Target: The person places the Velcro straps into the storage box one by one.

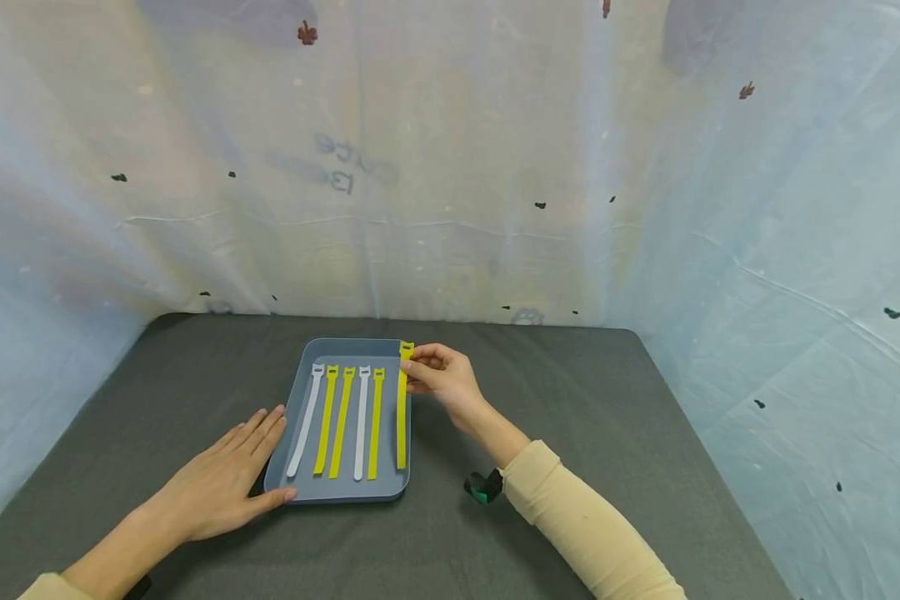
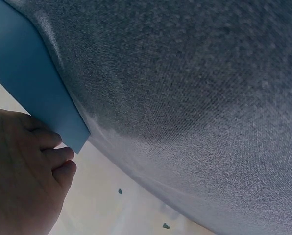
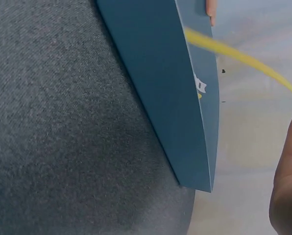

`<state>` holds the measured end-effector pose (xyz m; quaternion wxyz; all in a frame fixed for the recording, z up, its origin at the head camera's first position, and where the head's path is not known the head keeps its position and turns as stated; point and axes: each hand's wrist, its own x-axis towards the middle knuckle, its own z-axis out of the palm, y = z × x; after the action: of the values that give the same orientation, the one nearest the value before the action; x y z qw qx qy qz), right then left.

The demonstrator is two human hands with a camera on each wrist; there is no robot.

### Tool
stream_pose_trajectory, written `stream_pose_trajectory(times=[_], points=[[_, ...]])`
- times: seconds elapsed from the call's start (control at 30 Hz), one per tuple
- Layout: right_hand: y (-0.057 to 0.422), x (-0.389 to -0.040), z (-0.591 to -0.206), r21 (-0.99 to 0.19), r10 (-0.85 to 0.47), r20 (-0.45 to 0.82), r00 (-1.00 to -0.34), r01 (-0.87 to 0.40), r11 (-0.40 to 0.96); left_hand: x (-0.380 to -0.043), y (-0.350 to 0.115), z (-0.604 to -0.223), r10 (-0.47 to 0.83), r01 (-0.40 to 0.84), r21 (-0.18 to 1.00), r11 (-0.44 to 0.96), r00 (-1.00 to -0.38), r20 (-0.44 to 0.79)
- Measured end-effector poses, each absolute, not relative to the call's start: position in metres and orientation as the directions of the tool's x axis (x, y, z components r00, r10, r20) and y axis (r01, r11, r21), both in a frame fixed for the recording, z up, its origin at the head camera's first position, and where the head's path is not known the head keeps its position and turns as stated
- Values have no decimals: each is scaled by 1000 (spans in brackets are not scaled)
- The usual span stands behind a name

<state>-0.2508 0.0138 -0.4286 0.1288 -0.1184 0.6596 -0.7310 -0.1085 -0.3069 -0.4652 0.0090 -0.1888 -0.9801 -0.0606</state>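
Observation:
A shallow blue-grey tray (image 1: 341,493) lies on the table. Two white hook-and-loop cable ties (image 1: 362,425) and three yellow ones (image 1: 326,421) lie lengthwise in it, side by side. Over the tray's right edge, my right hand (image 1: 450,385) pinches the slotted head of another yellow cable tie (image 1: 401,425) between thumb and fingers. The right wrist view shows this tie (image 3: 244,56) bowed above the tray wall (image 3: 151,88). My left hand (image 1: 228,483) rests at the tray's left side, fingers straight, thumb near the front left corner. Its fingertips touch the tray wall (image 2: 38,73) in the left wrist view.
Dark grey cloth (image 1: 540,392) covers the table. A pale, translucent sheet (image 1: 450,167) with small dark and reddish marks hangs behind and along the sides. A black and green wrist device (image 1: 483,487) sits by the right cuff.

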Motion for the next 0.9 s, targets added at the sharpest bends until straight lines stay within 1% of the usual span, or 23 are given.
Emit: stream_pose_trajectory(times=[0.17,0.33,0.63,0.9], points=[[9,-253,-436,-999,-353,12,-936,8,-53,-109,-307,-465,368,370,113,922,-929,40],[7,-255,-445,-999,-373,19,-928,-31,25,-109,-307,-465,371,374,115,920,-927,43],[4,-260,-454,-954,-392,120,-912,-215,208,-108,-306,-464,366,368,120,922,-930,40],[4,-268,-463,-866,-442,219,-870,-382,323,-108,-306,-464,361,363,123,924,-932,34]])
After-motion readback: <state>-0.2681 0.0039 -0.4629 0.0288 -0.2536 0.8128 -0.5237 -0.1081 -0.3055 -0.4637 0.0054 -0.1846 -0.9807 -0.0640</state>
